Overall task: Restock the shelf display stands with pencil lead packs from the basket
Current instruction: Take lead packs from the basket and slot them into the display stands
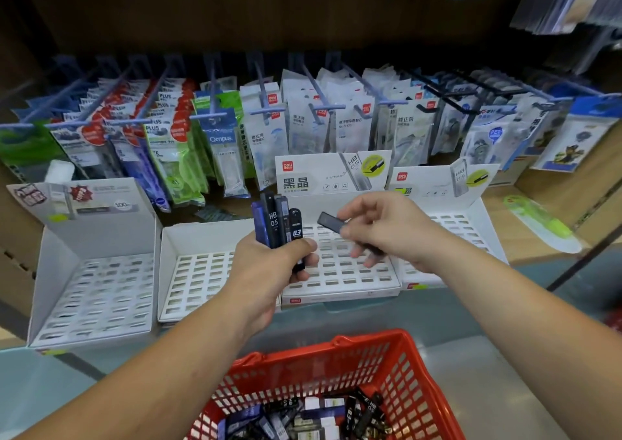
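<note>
The left hand (269, 264) grips a bundle of pencil lead packs (276, 226) upright with the labels facing up, probably so the grades can be read. The right hand (380, 226) pinches a single dark pack (331, 221) between thumb and fingers (351, 209), the rest loosely spread, over the slotted HB 0.5 display stand (331, 276). More packs lie in the red basket (415, 372).

Noted a red basket (336, 372) with open lattice walls, holding black, navy and white lead packs (303, 419). Recorded white display stands (340, 271) patterned with rows of slots, header card (331, 173) white with red logo and yellow-green roundel. Logged a bunch of packs (277, 224) in navy and black with white lettering, a single pack (331, 221) dark grey.
</note>
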Tool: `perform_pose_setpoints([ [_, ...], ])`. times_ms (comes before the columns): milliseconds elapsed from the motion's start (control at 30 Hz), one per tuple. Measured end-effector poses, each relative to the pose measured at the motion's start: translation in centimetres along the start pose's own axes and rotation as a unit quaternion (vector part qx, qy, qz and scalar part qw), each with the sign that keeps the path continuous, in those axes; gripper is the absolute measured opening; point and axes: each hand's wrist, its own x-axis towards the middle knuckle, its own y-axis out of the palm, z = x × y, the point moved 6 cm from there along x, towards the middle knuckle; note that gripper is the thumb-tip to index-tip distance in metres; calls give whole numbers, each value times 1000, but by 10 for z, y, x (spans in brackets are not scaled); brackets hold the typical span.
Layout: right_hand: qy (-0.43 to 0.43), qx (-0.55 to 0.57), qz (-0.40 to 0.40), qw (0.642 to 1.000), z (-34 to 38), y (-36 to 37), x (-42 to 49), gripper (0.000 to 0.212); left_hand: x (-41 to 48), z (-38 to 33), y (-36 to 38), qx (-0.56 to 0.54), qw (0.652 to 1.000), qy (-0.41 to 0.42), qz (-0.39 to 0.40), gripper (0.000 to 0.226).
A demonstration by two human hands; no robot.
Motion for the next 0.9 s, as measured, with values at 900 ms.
perform_pose_setpoints([
  [900,-126,-233,-174,948,0,-72,30,29,9,30,35,-25,993,-84,74,17],
])
